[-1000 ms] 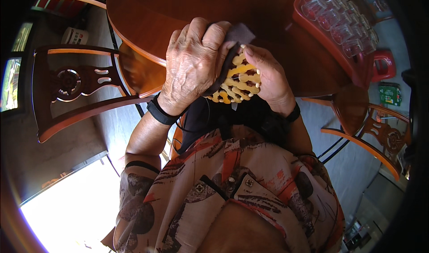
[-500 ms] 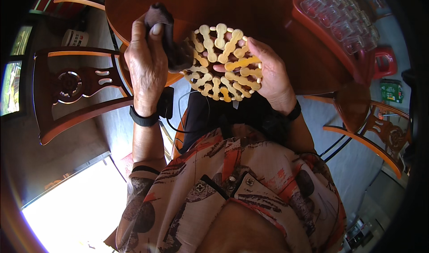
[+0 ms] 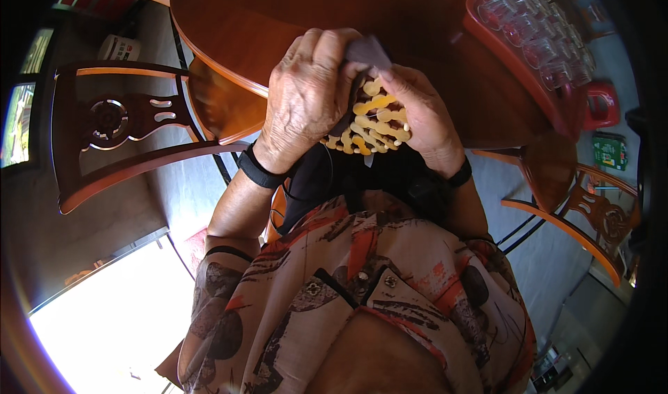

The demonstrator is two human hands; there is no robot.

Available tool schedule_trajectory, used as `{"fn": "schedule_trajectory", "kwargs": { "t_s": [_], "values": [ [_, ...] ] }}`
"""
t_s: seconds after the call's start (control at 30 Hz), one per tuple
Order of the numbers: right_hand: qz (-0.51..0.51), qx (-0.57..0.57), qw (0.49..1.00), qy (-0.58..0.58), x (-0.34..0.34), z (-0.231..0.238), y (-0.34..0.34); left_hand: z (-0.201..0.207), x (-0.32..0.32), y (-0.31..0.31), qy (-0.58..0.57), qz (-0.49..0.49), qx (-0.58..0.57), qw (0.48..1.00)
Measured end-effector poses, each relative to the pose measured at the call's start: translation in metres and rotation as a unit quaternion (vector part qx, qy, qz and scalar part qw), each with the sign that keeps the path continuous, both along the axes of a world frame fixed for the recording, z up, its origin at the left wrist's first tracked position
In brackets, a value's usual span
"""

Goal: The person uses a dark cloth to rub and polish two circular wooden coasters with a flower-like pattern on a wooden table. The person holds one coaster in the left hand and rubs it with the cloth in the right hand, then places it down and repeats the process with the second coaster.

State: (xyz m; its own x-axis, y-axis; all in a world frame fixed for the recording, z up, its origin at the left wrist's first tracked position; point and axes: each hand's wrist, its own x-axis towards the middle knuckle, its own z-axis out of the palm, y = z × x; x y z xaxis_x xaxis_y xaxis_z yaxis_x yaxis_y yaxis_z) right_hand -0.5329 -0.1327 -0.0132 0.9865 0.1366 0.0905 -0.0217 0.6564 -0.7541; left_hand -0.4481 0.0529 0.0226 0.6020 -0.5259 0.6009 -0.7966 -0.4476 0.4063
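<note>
A round trivet [image 3: 378, 118] of pale yellow wooden pieces and beads is tilted up in front of me. My right hand [image 3: 426, 116] grips its right edge, thumb on top. Across its upper left side my left hand [image 3: 306, 95] presses a dark brown cloth [image 3: 367, 52], the fingers closed round the fabric. That hand and the cloth cover much of the trivet's left half. Both hands are close together over my lap, at the near edge of the round wooden table [image 3: 278, 18].
A red tray [image 3: 480, 18] with several upturned clear glasses [image 3: 536, 32] stands on the table's right side. Carved wooden chairs flank me, one at the left [image 3: 118, 123] and one at the right [image 3: 591, 213]. A white bucket [image 3: 120, 48] sits on the floor at the far left.
My left hand has swung right with the cloth, from beside the trivet onto its upper left. The right hand still holds the trivet in nearly the same place.
</note>
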Motion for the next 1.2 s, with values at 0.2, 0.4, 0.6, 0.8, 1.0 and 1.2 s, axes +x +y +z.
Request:
{"fn": "schedule_trajectory", "kwargs": {
  "t_s": [0.2,0.4,0.6,0.8,1.0,1.2],
  "values": [
    [-0.028,0.013,0.998,0.053,0.003,0.01,0.003,-0.002,0.028,0.023,0.093,0.134,-0.055,0.985],
    [-0.044,0.072,0.996,0.035,0.004,0.004,0.001,0.003,0.012,0.044,0.209,0.042,-0.179,0.961],
    [0.021,0.101,0.995,0.016,0.005,0.001,-0.008,-0.013,0.006,0.005,0.061,-0.03,-0.092,0.993],
    [-0.004,-0.047,0.999,-0.001,0.0,0.008,-0.003,-0.018,0.01,0.007,0.027,0.064,-0.116,0.991],
    [-0.042,-0.004,0.997,0.057,0.001,0.009,-0.003,-0.014,0.034,0.023,0.186,0.11,-0.217,0.952],
    [-0.056,0.039,0.996,0.052,0.002,0.001,0.0,-0.007,0.012,0.04,0.193,-0.021,-0.206,0.959]
  ]
}}
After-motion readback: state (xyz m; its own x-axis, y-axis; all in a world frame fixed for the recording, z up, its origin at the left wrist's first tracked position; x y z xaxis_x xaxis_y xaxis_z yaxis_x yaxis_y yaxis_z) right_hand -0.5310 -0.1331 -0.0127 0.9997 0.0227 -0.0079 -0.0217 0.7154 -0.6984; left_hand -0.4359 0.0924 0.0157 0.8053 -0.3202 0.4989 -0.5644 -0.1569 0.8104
